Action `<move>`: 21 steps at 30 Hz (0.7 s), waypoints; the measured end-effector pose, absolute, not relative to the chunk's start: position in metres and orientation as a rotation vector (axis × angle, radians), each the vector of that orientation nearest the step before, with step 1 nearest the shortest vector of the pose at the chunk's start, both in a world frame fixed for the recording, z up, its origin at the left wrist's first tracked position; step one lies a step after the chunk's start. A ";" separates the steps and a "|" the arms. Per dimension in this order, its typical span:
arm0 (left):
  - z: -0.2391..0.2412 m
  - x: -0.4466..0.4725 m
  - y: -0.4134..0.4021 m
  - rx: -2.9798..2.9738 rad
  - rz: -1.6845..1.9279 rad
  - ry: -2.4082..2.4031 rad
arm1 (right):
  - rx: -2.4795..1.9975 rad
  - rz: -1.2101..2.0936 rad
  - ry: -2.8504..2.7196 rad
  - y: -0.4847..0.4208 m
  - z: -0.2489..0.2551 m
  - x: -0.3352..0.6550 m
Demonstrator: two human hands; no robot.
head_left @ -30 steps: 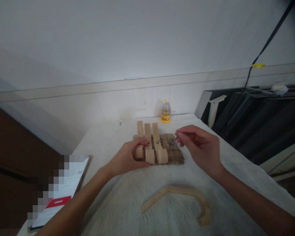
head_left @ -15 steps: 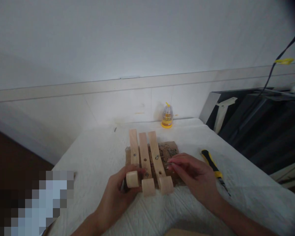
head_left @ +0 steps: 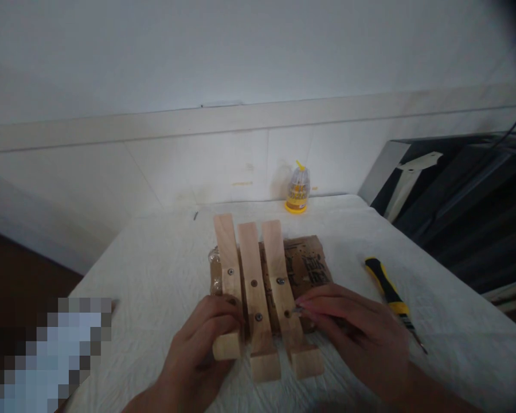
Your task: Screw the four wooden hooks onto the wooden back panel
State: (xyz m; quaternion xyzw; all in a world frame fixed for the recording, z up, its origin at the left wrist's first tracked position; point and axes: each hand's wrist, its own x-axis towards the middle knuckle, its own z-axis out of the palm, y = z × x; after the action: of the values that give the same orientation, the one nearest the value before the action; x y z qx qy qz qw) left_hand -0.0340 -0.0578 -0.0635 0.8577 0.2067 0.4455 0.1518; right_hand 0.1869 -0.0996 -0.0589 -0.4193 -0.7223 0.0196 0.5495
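Note:
Three light wooden slats lie side by side across a brown cardboard piece on the white-covered table. Each slat has screws in it and a thicker block at its near end. My left hand grips the near end of the left slat, fingers curled around it. My right hand pinches a small screw at a hole in the right slat, fingertips pressed together.
A black-and-yellow screwdriver lies on the table to the right of my right hand. A small yellow-based bit holder stands at the far edge by the wall. A dark folded frame leans at the right. A blurred patch covers the lower left.
The view has dropped and drawn closer to the slats. My right hand moved from above the cardboard down to the right slat's hole. The curved wooden piece and phone left the view.

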 end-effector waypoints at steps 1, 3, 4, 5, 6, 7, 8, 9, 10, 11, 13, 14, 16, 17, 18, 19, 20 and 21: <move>-0.063 -0.034 -0.058 2.462 1.288 0.598 | -0.986 0.049 -1.728 -0.099 -0.060 0.187; -0.062 -0.033 -0.057 2.462 1.291 0.604 | -0.976 0.045 -1.749 -0.099 -0.062 0.187; -0.062 -0.033 -0.057 2.463 1.288 0.607 | -0.969 0.036 -1.756 -0.098 -0.063 0.187; -0.062 -0.033 -0.057 2.465 1.282 0.610 | -0.955 0.028 -1.766 -0.098 -0.063 0.186; -0.062 -0.033 -0.057 2.467 1.278 0.614 | -0.935 0.022 -1.780 -0.097 -0.063 0.186; -0.062 -0.033 -0.057 2.467 1.277 0.617 | -0.916 0.017 -1.795 -0.096 -0.064 0.185; -0.062 -0.033 -0.056 2.467 1.280 0.617 | -0.901 0.013 -1.810 -0.095 -0.064 0.185; -0.062 -0.033 -0.056 2.468 1.281 0.620 | -0.888 0.010 -1.821 -0.094 -0.064 0.184; -0.063 -0.033 -0.056 2.468 1.281 0.623 | -0.877 0.004 -1.825 -0.094 -0.064 0.183; -0.063 -0.033 -0.056 2.466 1.281 0.624 | -0.869 -0.004 -1.825 -0.093 -0.064 0.183; -0.063 -0.033 -0.056 2.459 1.287 0.625 | -0.849 -0.020 -1.823 -0.091 -0.065 0.182; -0.063 -0.033 -0.056 2.454 1.289 0.627 | -0.833 -0.027 -1.821 -0.090 -0.065 0.182; -0.063 -0.033 -0.056 2.445 1.286 0.622 | -0.808 -0.037 -1.820 -0.089 -0.066 0.181; -0.063 -0.033 -0.056 2.444 1.282 0.626 | -0.804 -0.042 -1.818 -0.089 -0.066 0.181; -0.062 -0.033 -0.056 2.444 1.276 0.636 | -0.803 -0.045 -1.815 -0.088 -0.066 0.181; -0.062 -0.033 -0.056 2.443 1.270 0.647 | -0.809 -0.043 -1.813 -0.088 -0.066 0.181; -0.062 -0.033 -0.056 2.440 1.265 0.658 | -0.817 -0.039 -1.811 -0.088 -0.067 0.180; -0.061 -0.034 -0.056 2.435 1.260 0.667 | -0.823 -0.036 -1.811 -0.088 -0.067 0.180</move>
State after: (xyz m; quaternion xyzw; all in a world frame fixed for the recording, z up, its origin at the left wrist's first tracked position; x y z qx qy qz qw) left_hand -0.0335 -0.0565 -0.0615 0.8519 0.2332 0.4410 0.1593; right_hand 0.1804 -0.0879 -0.0669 -0.3468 -0.7634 -0.0153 0.5448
